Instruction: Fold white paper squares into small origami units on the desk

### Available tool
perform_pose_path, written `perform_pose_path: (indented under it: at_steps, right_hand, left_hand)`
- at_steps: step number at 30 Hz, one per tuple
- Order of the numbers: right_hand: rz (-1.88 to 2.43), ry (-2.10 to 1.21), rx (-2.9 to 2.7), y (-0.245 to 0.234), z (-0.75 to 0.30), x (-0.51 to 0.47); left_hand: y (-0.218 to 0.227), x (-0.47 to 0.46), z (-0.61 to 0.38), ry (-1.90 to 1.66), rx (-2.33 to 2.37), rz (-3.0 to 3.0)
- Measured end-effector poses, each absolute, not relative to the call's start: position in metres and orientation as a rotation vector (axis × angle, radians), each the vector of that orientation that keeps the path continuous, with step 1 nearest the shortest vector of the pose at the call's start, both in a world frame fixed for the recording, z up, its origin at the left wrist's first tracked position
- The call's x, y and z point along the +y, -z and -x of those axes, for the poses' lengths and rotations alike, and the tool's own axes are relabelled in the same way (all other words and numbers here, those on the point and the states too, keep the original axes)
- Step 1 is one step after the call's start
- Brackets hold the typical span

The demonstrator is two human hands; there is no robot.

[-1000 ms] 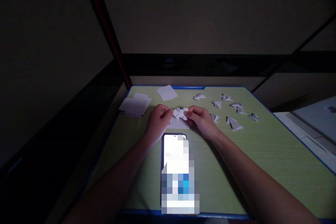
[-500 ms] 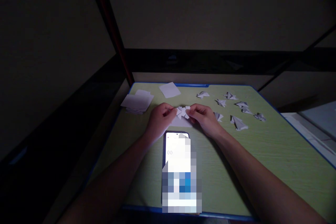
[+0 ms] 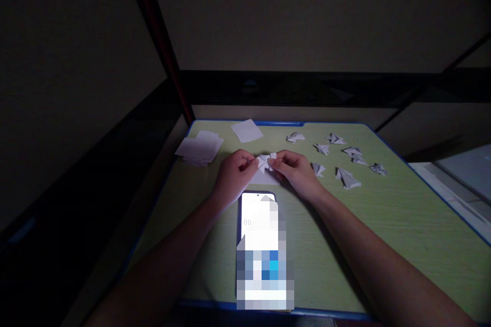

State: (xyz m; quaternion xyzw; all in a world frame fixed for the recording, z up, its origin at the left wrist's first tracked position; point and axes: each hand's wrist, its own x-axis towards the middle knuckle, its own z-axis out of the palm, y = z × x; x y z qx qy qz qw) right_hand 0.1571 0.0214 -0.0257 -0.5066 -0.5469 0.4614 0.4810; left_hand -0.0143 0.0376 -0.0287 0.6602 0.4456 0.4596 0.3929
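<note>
**A:** White and creased, the folded paper piece (image 3: 266,162) is small and many-pointed. It sits just past the lit phone (image 3: 258,214) on our green table (image 3: 383,225).

**B:** We pinch it from both sides. Our left hand (image 3: 235,173) and right hand (image 3: 295,171) have their fingers curled tight on its edges, wrists low.

**A:** Farther out, folded shapes (image 3: 347,178) lie to our right and flat paper squares (image 3: 199,148) to our left.

One head-worn camera looks forward and down, from close above, over the green table (image 3: 383,225).
</note>
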Motion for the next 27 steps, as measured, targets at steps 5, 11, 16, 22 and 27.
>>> perform_pose_path:
  at_steps: [5,11,16,22,27]
  right_hand:
    - [1.226,-1.116,-1.334,0.0263,-0.1576,0.022]
    - [1.165,-1.147,-1.258,0.0303,-0.1584,0.023]
    - [1.174,-1.144,-1.224,0.0317,-0.1582,0.0247]
    - [1.184,-1.136,-1.229,0.0334,-0.1591,0.0256]
    - [1.178,-1.119,-1.217,0.0342,-0.1579,0.0257]
  left_hand:
    - [0.0287,0.0361,0.0138,-1.172,1.145,-1.738]
    - [0.0219,0.0331,0.0145,-1.165,1.18,-1.756]
    - [0.02,0.0328,0.0145,-1.15,1.211,-1.78]
    - [0.0239,0.0346,0.015,-1.16,1.214,-1.8]
    - [0.0237,0.0346,0.0158,-1.165,1.204,-1.819]
